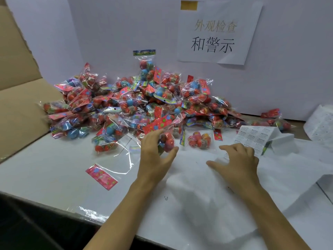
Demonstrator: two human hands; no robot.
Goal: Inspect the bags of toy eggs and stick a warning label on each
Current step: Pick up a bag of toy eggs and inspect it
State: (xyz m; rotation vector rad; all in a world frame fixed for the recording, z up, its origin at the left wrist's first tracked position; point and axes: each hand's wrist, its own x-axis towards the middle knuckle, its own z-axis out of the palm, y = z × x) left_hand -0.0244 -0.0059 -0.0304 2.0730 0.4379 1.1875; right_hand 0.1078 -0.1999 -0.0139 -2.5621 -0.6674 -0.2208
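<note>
A big pile of clear bags of toy eggs (137, 101), red and blue with pink header cards, lies against the back wall. My left hand (155, 150) is closed around one bag of eggs (167, 139) at the pile's front edge, its pink header card sticking up. My right hand (237, 157) rests fingers-down on the white paper, touching the near end of a sheet of warning labels (252, 138). Whether a label is on its fingertips is hidden. Another bag (201, 139) lies flat between the hands.
An empty clear bag with a pink header card (101, 176) lies at the front left. A cardboard box flap (19, 112) rises on the left. White paper sheets (216, 186) cover the table; more label sheets (319, 123) sit far right. A sign (216, 33) hangs on the wall.
</note>
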